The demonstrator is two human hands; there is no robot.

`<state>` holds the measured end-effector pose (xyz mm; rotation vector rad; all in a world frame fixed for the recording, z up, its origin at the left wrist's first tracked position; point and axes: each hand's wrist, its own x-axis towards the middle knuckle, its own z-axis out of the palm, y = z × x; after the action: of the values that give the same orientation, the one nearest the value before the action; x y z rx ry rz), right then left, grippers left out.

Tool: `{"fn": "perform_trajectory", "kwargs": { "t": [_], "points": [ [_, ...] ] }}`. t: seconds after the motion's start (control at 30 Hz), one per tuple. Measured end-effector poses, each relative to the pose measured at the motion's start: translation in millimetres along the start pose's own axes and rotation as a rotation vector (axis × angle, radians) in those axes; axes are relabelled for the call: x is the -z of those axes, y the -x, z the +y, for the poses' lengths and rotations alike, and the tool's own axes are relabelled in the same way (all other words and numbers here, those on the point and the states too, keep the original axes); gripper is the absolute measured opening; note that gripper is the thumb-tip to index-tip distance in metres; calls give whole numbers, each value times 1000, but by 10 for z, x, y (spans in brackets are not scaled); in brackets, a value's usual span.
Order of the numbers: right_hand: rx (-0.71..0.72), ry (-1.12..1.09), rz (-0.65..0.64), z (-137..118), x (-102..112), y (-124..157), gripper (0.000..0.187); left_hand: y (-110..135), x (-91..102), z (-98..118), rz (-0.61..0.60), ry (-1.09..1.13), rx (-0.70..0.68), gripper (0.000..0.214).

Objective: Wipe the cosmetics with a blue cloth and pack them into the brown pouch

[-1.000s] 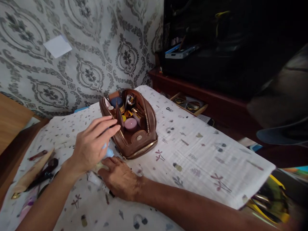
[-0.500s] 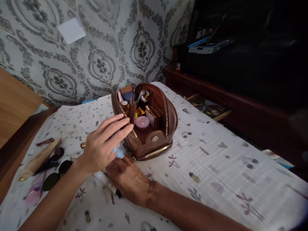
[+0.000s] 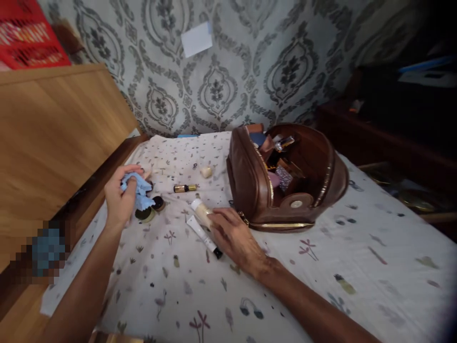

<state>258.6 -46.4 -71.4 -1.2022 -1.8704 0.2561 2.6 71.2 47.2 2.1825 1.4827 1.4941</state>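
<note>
My left hand [image 3: 119,197] is closed around a crumpled light-blue cloth [image 3: 141,188], over a group of cosmetics at the left of the bed. Two dark round-lidded containers [image 3: 144,214] lie just below the cloth. My right hand [image 3: 237,236] has its fingers around the lower end of a cream-coloured bottle [image 3: 201,211] with a white cap. Beside it lies a white tube [image 3: 202,234] with a black cap. Behind the right hand stands a brown makeup bag [image 3: 250,178], unzipped, holding several cosmetics, among them a glittery box [image 3: 284,178].
A black-and-gold cosmetic tube [image 3: 184,188] and a small cream-coloured container [image 3: 206,171] lie on the patterned sheet [image 3: 171,286]. A wooden panel [image 3: 64,114] borders the left side, with the papered wall behind. Dark furniture [image 3: 385,128] with an open drawer stands at the right.
The view has swung left. My left hand has moved away from the bag toward the left, carrying the blue cloth. The right hand stays near the bag's front, and the cream-coloured bottle now shows.
</note>
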Motion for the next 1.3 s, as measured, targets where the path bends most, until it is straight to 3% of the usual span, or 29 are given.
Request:
{"fn": "perform_trajectory", "kwargs": {
  "t": [0.2, 0.3, 0.37, 0.47, 0.6, 0.8, 0.9, 1.07, 1.17, 1.3],
  "points": [
    [-12, 22, 9, 58, 0, 3, 26, 45, 574, -667, 231, -129, 141, 25],
    [-26, 29, 0, 69, 4, -1, 27, 65, 785, -1032, 322, -142, 276, 25],
    [-39, 35, -1, 69, 5, -1, 27, 99, 871, -1248, 305, -161, 364, 28],
    [-54, 52, -5, 66, 3, 0, 27, 164, 911, -1474, 147, -272, 417, 33],
    [-52, 68, -6, 62, 2, -6, 29, 189, 784, -1534, -59, -296, 388, 27],
    [-49, 74, -23, 43, 20, -27, 29, 51, 513, -1235, -344, -40, 264, 37],
    [-49, 79, -22, 30, 27, -33, 29, -49, 548, -1159, -279, 10, 217, 40],
    [-53, 75, -24, 29, 25, -36, 28, -137, 779, -1389, -113, -391, 206, 38],
    [-50, 70, -22, 35, 18, -39, 28, -116, 874, -1561, -156, -598, 262, 38],
    [-55, 72, -19, 38, 13, -45, 28, -106, 827, -1674, -249, -666, 316, 36]
  ]
}}
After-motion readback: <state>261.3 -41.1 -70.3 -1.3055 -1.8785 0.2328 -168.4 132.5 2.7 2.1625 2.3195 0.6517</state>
